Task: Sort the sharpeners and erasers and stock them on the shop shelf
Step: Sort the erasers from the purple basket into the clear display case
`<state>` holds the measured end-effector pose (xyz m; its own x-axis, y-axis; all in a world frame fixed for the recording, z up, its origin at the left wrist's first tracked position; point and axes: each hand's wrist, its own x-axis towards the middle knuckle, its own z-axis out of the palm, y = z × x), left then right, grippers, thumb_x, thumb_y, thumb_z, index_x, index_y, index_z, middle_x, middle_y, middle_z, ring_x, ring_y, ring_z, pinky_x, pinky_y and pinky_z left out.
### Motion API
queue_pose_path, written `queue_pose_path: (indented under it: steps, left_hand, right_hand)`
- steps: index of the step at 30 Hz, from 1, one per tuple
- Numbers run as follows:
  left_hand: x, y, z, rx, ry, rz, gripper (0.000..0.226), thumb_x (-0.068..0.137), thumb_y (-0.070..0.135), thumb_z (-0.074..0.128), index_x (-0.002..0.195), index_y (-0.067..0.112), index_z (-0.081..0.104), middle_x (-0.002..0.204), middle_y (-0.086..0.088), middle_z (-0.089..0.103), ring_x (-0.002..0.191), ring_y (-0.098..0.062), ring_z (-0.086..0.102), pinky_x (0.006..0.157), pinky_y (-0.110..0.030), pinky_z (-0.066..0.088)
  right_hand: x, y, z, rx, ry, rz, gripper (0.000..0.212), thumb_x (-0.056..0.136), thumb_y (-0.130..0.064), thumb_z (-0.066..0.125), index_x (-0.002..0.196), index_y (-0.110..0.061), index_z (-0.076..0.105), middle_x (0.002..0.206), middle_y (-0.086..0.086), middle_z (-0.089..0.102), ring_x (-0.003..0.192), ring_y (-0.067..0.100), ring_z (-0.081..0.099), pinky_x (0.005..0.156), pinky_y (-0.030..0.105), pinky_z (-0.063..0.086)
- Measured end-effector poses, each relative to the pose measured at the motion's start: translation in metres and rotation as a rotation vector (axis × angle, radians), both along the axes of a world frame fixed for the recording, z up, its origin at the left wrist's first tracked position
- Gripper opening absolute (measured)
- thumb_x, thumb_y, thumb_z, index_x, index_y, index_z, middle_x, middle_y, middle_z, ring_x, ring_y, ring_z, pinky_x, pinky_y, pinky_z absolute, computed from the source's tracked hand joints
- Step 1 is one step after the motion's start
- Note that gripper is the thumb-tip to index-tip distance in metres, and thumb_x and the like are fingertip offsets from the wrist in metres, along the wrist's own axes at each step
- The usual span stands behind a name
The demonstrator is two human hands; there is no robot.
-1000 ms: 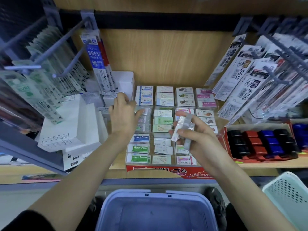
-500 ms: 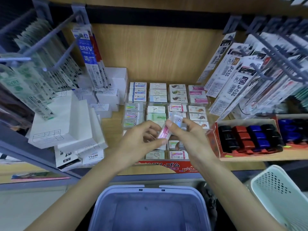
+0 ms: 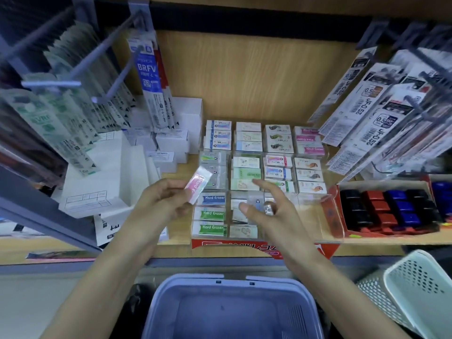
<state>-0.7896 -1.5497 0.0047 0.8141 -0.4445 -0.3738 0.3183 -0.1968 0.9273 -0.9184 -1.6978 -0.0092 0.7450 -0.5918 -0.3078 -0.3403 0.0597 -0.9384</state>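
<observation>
At the centre of the frame, just above the shelf edge, my left hand (image 3: 161, 204) pinches a pink-and-white eraser (image 3: 198, 188) by its lower end between thumb and curled fingers. The eraser is tilted, with its white end pointing toward the upper right, and it is held over the left column of the eraser tray (image 3: 264, 248). Just right of it, my right hand (image 3: 266, 211) hovers over the tray's lower middle rows with the fingers spread and loosely bent, the forefinger reaching up toward the green packs. A small clear-wrapped packet (image 3: 255, 201) shows against that hand, but the hand is blurred and I cannot tell whether I am gripping it.

The tray sits on the wooden shelf (image 3: 244, 77) and holds wrapped erasers in four columns. Three packs marked Hard Eraser (image 3: 214, 212) lie at its lower left, one blue above two green. To the right of the tray, a red carton (image 3: 335, 216) holds rows of black, red and blue blocks. To the left, white boxes (image 3: 97, 182) are stacked against each other.

In the upper left, refill packs (image 3: 146, 77) hang from grey hooks, one of them marked BRFV. In the upper right hang more packs (image 3: 367, 113), marked JF-0.5. At the bottom centre a blue basket (image 3: 232, 307) sits below my forearms, and a white mesh basket (image 3: 415, 285) stands in the lower right corner.
</observation>
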Motion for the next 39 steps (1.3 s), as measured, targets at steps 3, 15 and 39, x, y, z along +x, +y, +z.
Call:
queue_pose_path:
  steps: [3,15,39]
  left_hand:
    - [-0.010,-0.003,-0.008,0.015,0.058,-0.033,0.009,0.088,0.004,0.060,0.095,0.010,0.060,0.091,-0.009,0.066,0.075,-0.015,0.064,0.067,-0.021,0.050]
    - [-0.039,-0.012,-0.016,0.030,-0.138,-0.246,0.039,0.094,0.003,0.049,0.092,0.039,0.063,0.085,0.006,0.072,0.075,-0.007,0.059,0.067,-0.026,0.043]
    - [-0.073,-0.038,-0.030,-0.046,0.112,-0.128,0.004,0.084,0.013,0.066,0.081,0.015,0.067,0.089,0.002,0.065,0.065,-0.012,0.065,0.080,-0.033,0.056]
  right_hand:
    - [-0.008,0.000,0.000,0.020,-0.010,-0.083,0.017,0.089,-0.022,0.063,0.103,-0.014,0.062,0.059,-0.017,0.055,0.048,-0.001,0.048,0.043,0.005,0.035]
    - [-0.037,-0.051,0.017,-0.085,-0.111,-0.513,0.025,0.081,-0.028,0.072,0.084,-0.017,0.050,0.074,0.011,0.051,0.043,0.008,0.041,0.037,0.020,0.029]
    - [-0.037,-0.023,0.013,0.704,-0.221,-0.294,0.019,0.090,0.003,0.033,0.077,0.003,0.046,0.069,0.007,0.037,0.057,0.011,0.046,0.055,0.017,0.046]
